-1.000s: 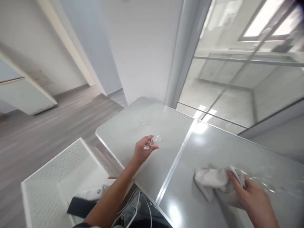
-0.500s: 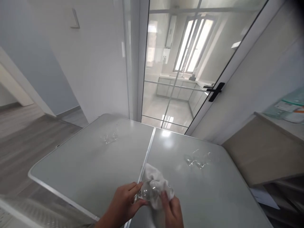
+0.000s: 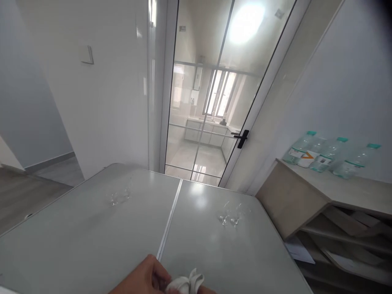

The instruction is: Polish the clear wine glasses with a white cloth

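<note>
At the head view's bottom edge, the hands [image 3: 142, 277] were at a white cloth [image 3: 181, 284] (the right one mostly cut off), while clear glassware [image 3: 229, 219] sat on both sides of the table's [image 3: 92, 241] metal seam [image 3: 170, 218] and green-capped bottles [image 3: 324, 157] stood on a shelf unit [image 3: 294, 192] to the right.

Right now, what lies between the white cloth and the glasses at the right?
Only bare tabletop lies between the white cloth and the glasses, as the head view shows.

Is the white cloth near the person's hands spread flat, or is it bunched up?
Bunched up: the white cloth rises in folds beside the left hand; its lower part is cut off.
</note>
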Motion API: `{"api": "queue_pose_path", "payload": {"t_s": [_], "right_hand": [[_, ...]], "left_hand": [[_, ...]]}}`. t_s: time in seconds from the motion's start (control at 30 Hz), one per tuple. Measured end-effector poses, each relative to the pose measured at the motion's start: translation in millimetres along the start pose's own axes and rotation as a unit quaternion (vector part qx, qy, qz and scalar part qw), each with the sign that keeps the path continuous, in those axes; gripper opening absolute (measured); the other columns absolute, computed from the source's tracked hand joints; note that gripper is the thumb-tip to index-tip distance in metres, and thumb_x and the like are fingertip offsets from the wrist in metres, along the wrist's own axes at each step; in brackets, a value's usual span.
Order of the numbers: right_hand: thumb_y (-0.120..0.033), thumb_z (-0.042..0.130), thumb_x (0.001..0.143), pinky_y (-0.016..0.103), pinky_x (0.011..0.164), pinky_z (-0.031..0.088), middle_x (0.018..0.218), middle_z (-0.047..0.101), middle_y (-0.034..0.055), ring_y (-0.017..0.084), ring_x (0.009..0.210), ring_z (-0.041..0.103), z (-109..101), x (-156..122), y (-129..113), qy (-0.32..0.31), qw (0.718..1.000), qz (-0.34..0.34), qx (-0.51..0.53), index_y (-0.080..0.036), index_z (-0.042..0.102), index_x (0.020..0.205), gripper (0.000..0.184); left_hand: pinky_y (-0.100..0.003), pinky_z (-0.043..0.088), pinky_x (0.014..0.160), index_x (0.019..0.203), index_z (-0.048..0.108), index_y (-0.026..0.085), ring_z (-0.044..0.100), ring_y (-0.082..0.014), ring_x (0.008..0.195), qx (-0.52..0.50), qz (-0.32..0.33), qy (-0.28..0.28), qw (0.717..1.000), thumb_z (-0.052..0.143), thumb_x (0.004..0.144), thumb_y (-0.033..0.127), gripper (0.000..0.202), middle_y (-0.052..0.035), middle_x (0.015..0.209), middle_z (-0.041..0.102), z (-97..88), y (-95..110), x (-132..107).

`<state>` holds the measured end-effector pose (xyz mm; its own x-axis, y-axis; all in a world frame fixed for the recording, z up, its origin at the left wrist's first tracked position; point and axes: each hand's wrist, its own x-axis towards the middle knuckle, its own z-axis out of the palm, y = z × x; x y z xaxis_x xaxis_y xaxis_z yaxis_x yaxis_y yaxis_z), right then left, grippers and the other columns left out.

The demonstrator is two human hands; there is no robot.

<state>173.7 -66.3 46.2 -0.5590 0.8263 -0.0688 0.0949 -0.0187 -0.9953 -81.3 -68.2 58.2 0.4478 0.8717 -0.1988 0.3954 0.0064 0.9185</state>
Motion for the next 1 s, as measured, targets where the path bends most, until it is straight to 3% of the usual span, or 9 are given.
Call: {"api": "queue_pose_path", "payload": {"t_s": [0.17,0.27,0.4,0.5,0.63,0.73,0.83,0.93,1.0], "right_hand": [[-0.066,0.079,0.075,0.048,0.111,0.047,0.14,0.069,0.006,0.036,0.134,0.062,-8.1,24.3,15.6,0.121,0.983,-0.009,0.135,-0.036,0.06,0.148,0.082],[-0.066,0.077,0.08,0.048,0.108,0.05,0.137,0.07,0.0087,0.034,0.128,0.066,-12.9,44.8,25.7,0.225,0.936,0.007,0.27,-0.031,0.055,0.152,0.083],[-0.065,0.075,0.083,0.046,0.124,0.034,0.158,0.054,0.0048,0.033,0.15,0.044,-22.6,55.9,29.1,0.328,0.934,-0.038,0.136,-0.031,0.055,0.152,0.079],[-0.051,0.073,0.089,0.051,0.128,0.026,0.158,0.055,0.0028,0.034,0.153,0.041,-24.0,49.0,23.2,0.187,0.979,-0.047,-0.072,-0.035,0.057,0.151,0.066],[-0.045,0.081,0.081,0.053,0.132,0.016,0.135,0.073,-0.0069,0.031,0.145,0.052,-20.9,45.2,21.7,0.042,0.98,-0.006,-0.194,-0.045,0.073,0.129,0.048],[-0.051,0.083,0.077,0.055,0.126,0.029,0.139,0.071,0.0013,0.037,0.147,0.048,-30.1,50.3,32.5,0.113,0.981,0.01,-0.155,-0.038,0.075,0.128,0.053],[-0.062,0.076,0.081,0.055,0.113,0.046,0.132,0.073,0.0108,0.04,0.136,0.058,-46.1,57.4,42.9,0.221,0.975,0.009,-0.029,-0.027,0.074,0.13,0.061],[-0.069,0.075,0.079,0.053,0.102,0.054,0.118,0.077,0.0121,0.039,0.118,0.069,-53.5,61.6,47.2,0.279,0.958,0.03,0.066,-0.024,0.075,0.128,0.067],[-0.066,0.076,0.079,0.05,0.104,0.053,0.12,0.076,0.011,0.038,0.12,0.069,-50.2,60.9,50.4,0.288,0.957,0.012,0.037,-0.025,0.074,0.131,0.066]], "left_hand": [[-0.026,0.043,0.066,0.122,0.075,0.027,0.061,-0.0176,0.065,0.362,0.261,0.117,0.887,0.083,0.081,0.044,0.045,-0.0033,0.079,0.073,-5.1,-16.9,49.3],[-0.028,0.046,0.074,0.124,0.074,0.023,0.063,-0.0175,0.07,0.409,0.321,0.122,0.846,0.08,0.085,0.047,0.046,-0.0054,0.082,0.074,-17.1,-20.7,96.6],[-0.026,0.043,0.075,0.12,0.079,0.023,0.059,-0.0152,0.069,0.285,0.271,0.06,0.917,0.084,0.076,0.06,0.057,0.0004,0.069,0.065,-36.3,-15.7,140.3],[-0.022,0.034,0.057,0.109,0.083,0.016,0.044,-0.01,0.054,0.118,0.157,-0.096,0.976,0.085,0.067,0.07,0.068,0.005,0.057,0.052,-49.4,-13.6,149.9],[-0.023,0.028,0.048,0.107,0.084,0.012,0.04,-0.0092,0.048,0.056,0.082,-0.238,0.966,0.089,0.059,0.07,0.076,0.0033,0.054,0.052,-54.6,-20.9,151.8],[-0.022,0.03,0.052,0.106,0.084,0.019,0.04,-0.0088,0.051,0.15,0.188,-0.105,0.965,0.086,0.069,0.065,0.059,0.0035,0.055,0.054,-44.2,-33.5,154.5],[-0.024,0.036,0.059,0.11,0.081,0.021,0.049,-0.0132,0.057,0.306,0.378,0.068,0.871,0.085,0.076,0.057,0.05,-0.0007,0.061,0.063,-28.8,-48.0,158.6],[-0.026,0.04,0.063,0.117,0.077,0.019,0.055,-0.0161,0.061,0.38,0.465,0.123,0.79,0.082,0.082,0.05,0.047,-0.0032,0.065,0.067,-20.5,-58.5,160.9],[-0.025,0.039,0.06,0.114,0.077,0.019,0.052,-0.0143,0.057,0.367,0.433,0.105,0.816,0.083,0.08,0.055,0.051,-0.0009,0.063,0.066,-21.6,-62.1,159.8]]}}
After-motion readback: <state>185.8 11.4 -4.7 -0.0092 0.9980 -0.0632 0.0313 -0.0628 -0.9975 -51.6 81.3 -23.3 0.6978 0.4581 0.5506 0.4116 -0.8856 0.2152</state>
